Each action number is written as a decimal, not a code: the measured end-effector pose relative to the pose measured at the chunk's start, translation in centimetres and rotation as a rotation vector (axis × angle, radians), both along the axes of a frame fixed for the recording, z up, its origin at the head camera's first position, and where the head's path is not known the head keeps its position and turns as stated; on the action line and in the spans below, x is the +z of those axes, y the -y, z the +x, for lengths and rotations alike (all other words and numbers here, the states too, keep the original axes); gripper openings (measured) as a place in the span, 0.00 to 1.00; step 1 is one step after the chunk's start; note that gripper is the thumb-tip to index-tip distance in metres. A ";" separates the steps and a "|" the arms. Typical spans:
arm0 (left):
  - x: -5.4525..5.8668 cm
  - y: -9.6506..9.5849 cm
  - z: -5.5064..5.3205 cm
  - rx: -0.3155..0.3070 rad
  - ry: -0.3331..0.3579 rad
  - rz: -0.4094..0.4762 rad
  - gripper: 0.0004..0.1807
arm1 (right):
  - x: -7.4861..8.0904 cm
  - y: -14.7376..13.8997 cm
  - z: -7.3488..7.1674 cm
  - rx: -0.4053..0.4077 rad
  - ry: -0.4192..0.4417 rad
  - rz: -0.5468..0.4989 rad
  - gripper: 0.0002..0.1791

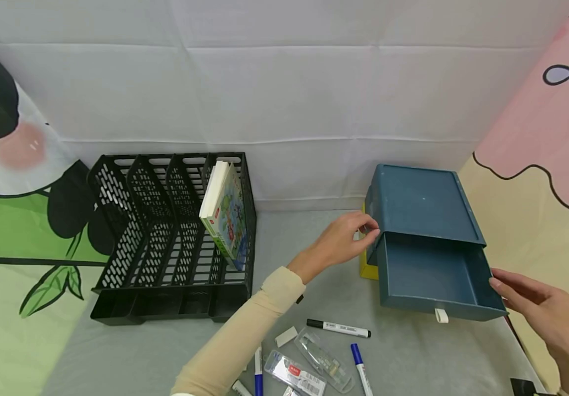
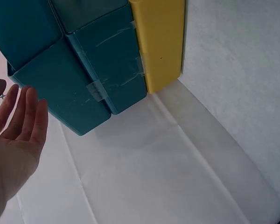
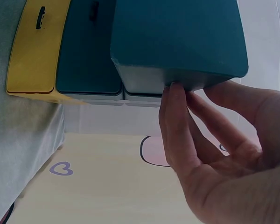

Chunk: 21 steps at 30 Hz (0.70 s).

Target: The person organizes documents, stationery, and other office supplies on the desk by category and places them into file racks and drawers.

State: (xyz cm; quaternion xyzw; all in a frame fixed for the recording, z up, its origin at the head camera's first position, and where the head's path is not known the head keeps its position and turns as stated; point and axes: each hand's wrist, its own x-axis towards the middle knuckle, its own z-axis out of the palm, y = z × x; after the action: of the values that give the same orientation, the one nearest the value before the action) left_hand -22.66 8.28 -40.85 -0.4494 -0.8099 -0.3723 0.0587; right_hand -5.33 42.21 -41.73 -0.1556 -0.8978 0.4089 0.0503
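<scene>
My right hand [image 1: 548,311] touches the outer right side of a pulled-out drawer [image 1: 435,308] with its fingertips, the thumb near the top rim. In the right wrist view its fingers [image 3: 176,112] are extended against that side wall. The drawer is blue, with a small white pull tab on its front, and no contents show inside. It belongs to a blue drawer unit [image 1: 423,203]. At the unit's left side, beside the drawer's rear end, is my left hand [image 1: 341,239], its fingers loosely bent and nothing in them.
A yellow drawer [image 2: 161,46] forms the unit's bottom level. To the left stands a black slotted file rack [image 1: 160,220] holding books [image 1: 230,214]. In front lie a black marker [image 1: 338,328], blue markers [image 1: 360,368], an eraser [image 1: 286,336] and clear plastic packs [image 1: 324,360].
</scene>
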 end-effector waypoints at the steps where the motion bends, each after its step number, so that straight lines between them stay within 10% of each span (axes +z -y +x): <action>1: -0.1 0.2 0.1 -0.004 0.011 0.007 0.08 | 0.0 -0.1 0.0 0.003 0.003 -0.008 0.35; 21: -5.0 3.6 4.6 -0.199 0.104 -0.081 0.03 | -0.2 -0.7 -0.2 -0.007 0.049 -0.046 0.35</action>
State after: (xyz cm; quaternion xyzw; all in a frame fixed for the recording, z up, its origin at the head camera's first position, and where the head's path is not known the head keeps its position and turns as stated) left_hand -18.03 4.67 -45.90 -0.5097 -0.7776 -0.3660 -0.0389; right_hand -5.57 42.89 -41.94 -0.1699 -0.8885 0.4255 0.0263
